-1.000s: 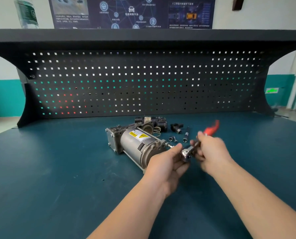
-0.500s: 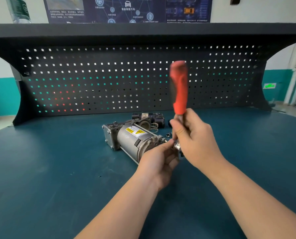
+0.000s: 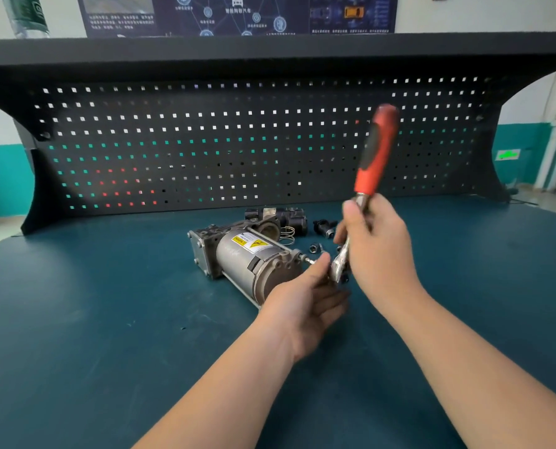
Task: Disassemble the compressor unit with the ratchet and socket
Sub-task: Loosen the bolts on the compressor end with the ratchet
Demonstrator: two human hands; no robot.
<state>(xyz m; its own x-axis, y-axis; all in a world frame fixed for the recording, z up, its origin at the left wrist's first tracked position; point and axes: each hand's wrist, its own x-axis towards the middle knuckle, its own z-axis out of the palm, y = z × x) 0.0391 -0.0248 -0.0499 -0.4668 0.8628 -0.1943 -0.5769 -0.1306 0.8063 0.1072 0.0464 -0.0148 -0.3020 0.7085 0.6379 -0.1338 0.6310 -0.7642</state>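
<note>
We see the grey cylindrical metal compressor unit (image 3: 250, 264) lying on its side on the dark teal table (image 3: 92, 319), its near end cap turned toward us, probably so the bolts there can be reached. Our right hand (image 3: 374, 251) grips the steel shank of the red-handled ratchet (image 3: 375, 157), handle pointing up, head low beside that end cap. Our left hand (image 3: 306, 303) lies with fingers loosely extended toward the ratchet head, seemingly steadying the socket there; whether it pinches anything, we cannot tell. Loose small black fittings (image 3: 323, 226) lie behind. A yellow warning label (image 3: 252, 243) sits on the casing, its text too small to read.
</note>
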